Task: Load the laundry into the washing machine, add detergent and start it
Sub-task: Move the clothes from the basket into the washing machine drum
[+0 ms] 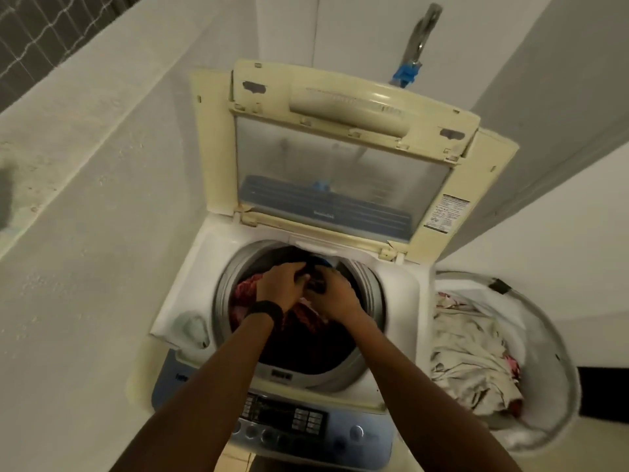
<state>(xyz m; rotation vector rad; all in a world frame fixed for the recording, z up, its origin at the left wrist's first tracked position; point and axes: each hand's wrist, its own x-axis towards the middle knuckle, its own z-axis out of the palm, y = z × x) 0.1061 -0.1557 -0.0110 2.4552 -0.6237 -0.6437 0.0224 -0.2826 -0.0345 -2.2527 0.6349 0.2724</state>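
Observation:
A top-loading washing machine [177, 301] stands with its lid [340, 165] raised. Red and pink clothes [245, 291] lie in the drum. Both hands reach into the drum's far side. My left hand [277, 284], with a black band on its wrist, and my right hand [335, 296] grip a dark garment [311, 272] between them. The control panel [306, 420] with its buttons faces me at the near edge. To the right a white laundry basket [558, 369] holds a pale cloth [469, 352] with red patches.
White walls close in on the left and behind the machine. A metal tap with a blue hose connector [405, 74] sits above the lid. The basket leans against the right wall, over a dark skirting strip.

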